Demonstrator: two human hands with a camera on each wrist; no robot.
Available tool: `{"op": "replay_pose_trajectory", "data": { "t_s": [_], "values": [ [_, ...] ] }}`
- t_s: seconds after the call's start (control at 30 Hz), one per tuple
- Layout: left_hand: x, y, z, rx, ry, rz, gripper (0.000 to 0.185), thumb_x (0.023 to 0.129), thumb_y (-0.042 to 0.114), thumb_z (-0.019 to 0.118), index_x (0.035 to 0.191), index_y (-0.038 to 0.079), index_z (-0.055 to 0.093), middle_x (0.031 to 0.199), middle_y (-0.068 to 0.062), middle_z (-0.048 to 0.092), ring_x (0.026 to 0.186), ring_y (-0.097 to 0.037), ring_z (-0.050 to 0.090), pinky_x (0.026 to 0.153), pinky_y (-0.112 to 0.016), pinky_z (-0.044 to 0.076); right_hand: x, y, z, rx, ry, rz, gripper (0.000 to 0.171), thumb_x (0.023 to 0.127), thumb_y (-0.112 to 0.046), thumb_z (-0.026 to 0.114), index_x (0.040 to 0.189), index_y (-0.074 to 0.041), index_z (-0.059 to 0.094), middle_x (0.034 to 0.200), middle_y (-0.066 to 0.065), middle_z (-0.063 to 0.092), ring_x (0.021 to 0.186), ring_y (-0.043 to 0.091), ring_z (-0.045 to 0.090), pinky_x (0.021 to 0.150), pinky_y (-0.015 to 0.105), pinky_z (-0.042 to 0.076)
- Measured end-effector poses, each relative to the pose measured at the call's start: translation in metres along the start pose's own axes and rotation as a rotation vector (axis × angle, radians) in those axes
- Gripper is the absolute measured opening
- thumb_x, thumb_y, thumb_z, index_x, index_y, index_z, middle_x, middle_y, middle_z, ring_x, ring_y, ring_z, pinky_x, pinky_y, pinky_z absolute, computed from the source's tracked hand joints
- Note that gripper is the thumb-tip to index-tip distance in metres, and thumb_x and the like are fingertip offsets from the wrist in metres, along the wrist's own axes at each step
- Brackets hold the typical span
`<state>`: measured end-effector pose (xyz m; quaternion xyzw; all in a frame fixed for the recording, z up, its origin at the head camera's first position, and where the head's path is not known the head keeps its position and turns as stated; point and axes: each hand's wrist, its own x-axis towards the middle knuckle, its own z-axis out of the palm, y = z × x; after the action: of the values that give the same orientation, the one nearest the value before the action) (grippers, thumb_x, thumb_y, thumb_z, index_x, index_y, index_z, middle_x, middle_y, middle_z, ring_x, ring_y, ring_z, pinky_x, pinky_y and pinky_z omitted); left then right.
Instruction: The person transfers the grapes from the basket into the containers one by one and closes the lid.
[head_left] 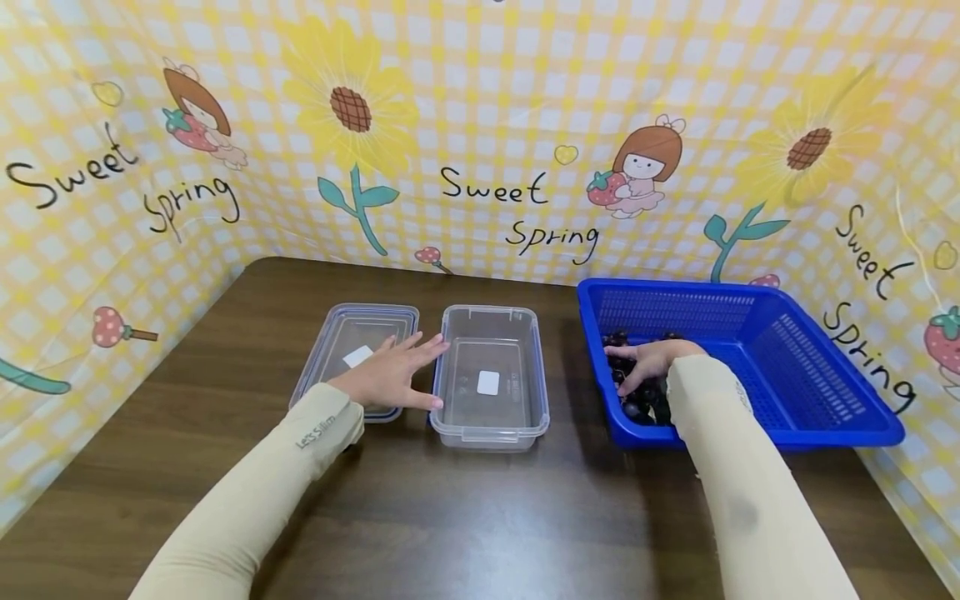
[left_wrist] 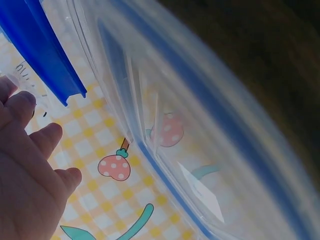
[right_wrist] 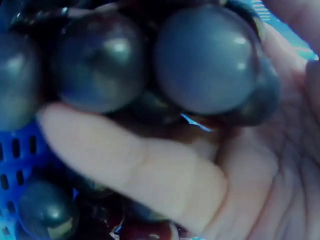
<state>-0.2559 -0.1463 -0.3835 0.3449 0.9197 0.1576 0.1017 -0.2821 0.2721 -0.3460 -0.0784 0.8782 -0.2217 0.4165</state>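
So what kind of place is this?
Perhaps an indoor work spot: a brown table, a sunflower cloth around its back and sides, and a basket of dark round fruit.

Yellow gingham backdrop (head_left: 480,108) around a brown wood-grain table (head_left: 420,525)
Sunflowers (head_left: 351,109) and "Sweet Spring" lettering (head_left: 495,193) decorate the backdrop, probably fabric; pale glare (head_left: 517,525) brightens the table.

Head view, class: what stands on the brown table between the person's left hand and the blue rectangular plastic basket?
An open, clear rectangular plastic box stands between the left hand and the blue basket, as the head view shows.
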Motion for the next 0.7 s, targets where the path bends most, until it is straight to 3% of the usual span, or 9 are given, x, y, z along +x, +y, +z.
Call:
{"op": "replay_pose_trajectory", "data": {
  "t_s": [0.27,0.37,0.4,0.47,0.53,0.6,0.7],
  "values": [
    [-0.001,0.003,-0.004,0.01,-0.004,-0.012,0.093,0.084,0.054,0.065,0.151,0.005,0.025,0.157,-0.012,0.019,0.142,-0.044,0.012,0.107,-0.067,0.001,0.003,0.003,0.001,0.053,0.007,-0.058,0.091,0.083,-0.022,0.07,0.152,-0.005,0.014,0.152,0.035,0.0,0.139,0.051,-0.001,0.11,0.062,0.015],
    [-0.002,0.004,-0.004,0.011,-0.006,-0.017,0.092,0.084,0.054,0.066,0.152,0.006,0.025,0.157,-0.012,0.019,0.142,-0.043,0.012,0.108,-0.067,0.001,0.004,0.005,0.001,0.071,0.0,-0.1,0.09,0.082,-0.015,0.071,0.151,-0.001,0.015,0.151,0.035,0.006,0.139,0.049,0.009,0.111,0.058,0.018],
    [-0.003,0.003,-0.004,0.011,-0.005,-0.016,0.092,0.084,0.054,0.065,0.152,0.006,0.025,0.157,-0.012,0.019,0.142,-0.043,0.012,0.108,-0.067,0.001,0.005,0.006,0.002,0.076,-0.005,-0.111,0.09,0.081,-0.012,0.07,0.15,0.001,0.015,0.15,0.035,0.01,0.137,0.047,0.018,0.11,0.054,0.023],
    [-0.003,0.003,-0.003,0.01,-0.004,-0.012,0.092,0.084,0.053,0.065,0.152,0.006,0.025,0.157,-0.012,0.018,0.142,-0.043,0.012,0.108,-0.067,0.001,0.006,0.007,0.002,0.073,-0.011,-0.132,0.089,0.078,-0.005,0.068,0.149,0.004,0.015,0.146,0.033,0.016,0.126,0.041,0.036,0.105,0.045,0.034],
    [-0.002,0.003,-0.003,0.006,0.0,-0.009,0.091,0.084,0.052,0.066,0.152,0.006,0.025,0.157,-0.012,0.018,0.142,-0.043,0.012,0.108,-0.068,0.002,0.006,0.008,0.002,0.065,-0.005,-0.139,0.088,0.076,-0.001,0.065,0.148,0.005,0.016,0.141,0.031,0.021,0.112,0.032,0.046,0.093,0.035,0.042],
    [-0.002,0.004,-0.002,0.0,0.003,-0.009,0.091,0.084,0.05,0.067,0.152,0.006,0.025,0.157,-0.012,0.018,0.142,-0.043,0.012,0.108,-0.067,0.002,0.007,0.009,0.002,0.06,0.011,-0.139,0.087,0.074,0.001,0.064,0.148,0.005,0.018,0.136,0.028,0.025,0.098,0.026,0.05,0.082,0.028,0.043],
    [-0.002,0.004,-0.002,-0.002,-0.001,-0.014,0.091,0.084,0.051,0.066,0.152,0.006,0.025,0.157,-0.012,0.018,0.142,-0.043,0.012,0.108,-0.068,0.002,0.007,0.01,0.002,0.048,0.038,-0.139,0.083,0.074,0.002,0.064,0.146,0.005,0.022,0.133,0.029,0.028,0.095,0.023,0.05,0.077,0.026,0.043]
  ]
}}
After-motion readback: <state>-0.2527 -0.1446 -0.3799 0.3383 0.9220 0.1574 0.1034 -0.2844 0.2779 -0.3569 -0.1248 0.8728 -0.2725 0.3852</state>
